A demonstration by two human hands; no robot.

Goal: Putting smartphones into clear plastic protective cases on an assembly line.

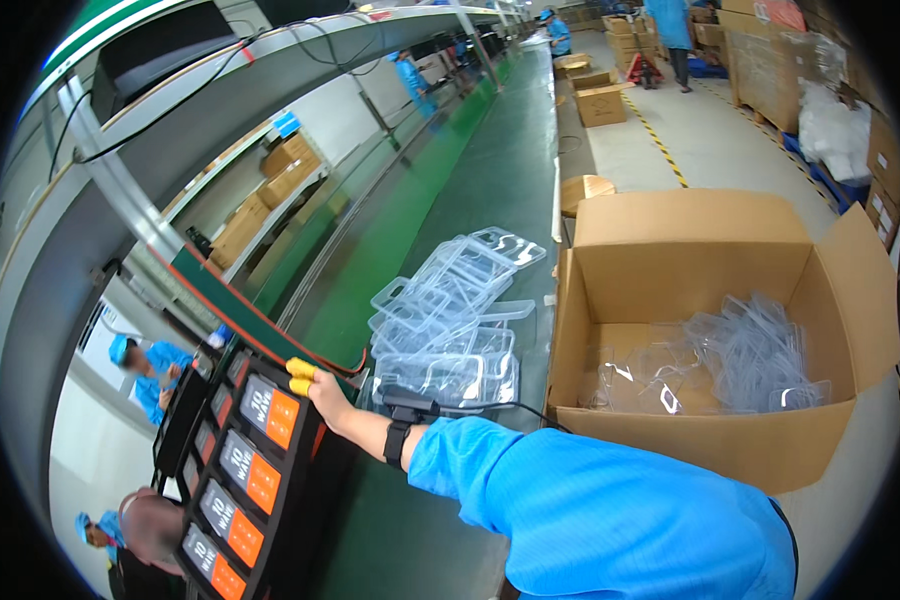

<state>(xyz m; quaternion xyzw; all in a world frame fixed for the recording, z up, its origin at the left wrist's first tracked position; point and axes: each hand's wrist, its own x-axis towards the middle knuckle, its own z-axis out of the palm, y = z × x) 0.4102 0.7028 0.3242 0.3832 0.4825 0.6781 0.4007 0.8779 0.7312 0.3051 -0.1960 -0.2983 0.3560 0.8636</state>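
Observation:
My right hand (322, 390), with yellow finger covers on its fingertips, reaches in from the lower right in a blue sleeve. Its fingers are closed at the upper right corner of a tilted black tray (300, 462). Several grey and orange packages (238, 456) sit in rows in that tray. To the right of the hand, on the green work surface (420, 510), lies a loose pile of clear plastic trays (448, 305). A black band with a small device (402, 425) is strapped round my right wrist. My left hand does not show.
An open cardboard box (705, 425) stands at the right, with clear plastic pieces (755, 355) inside. A thin black cable (490, 405) runs from my wrist. Metal shelving (185, 120) rises along the left. Several people in blue are farther off, among cartons (600, 105).

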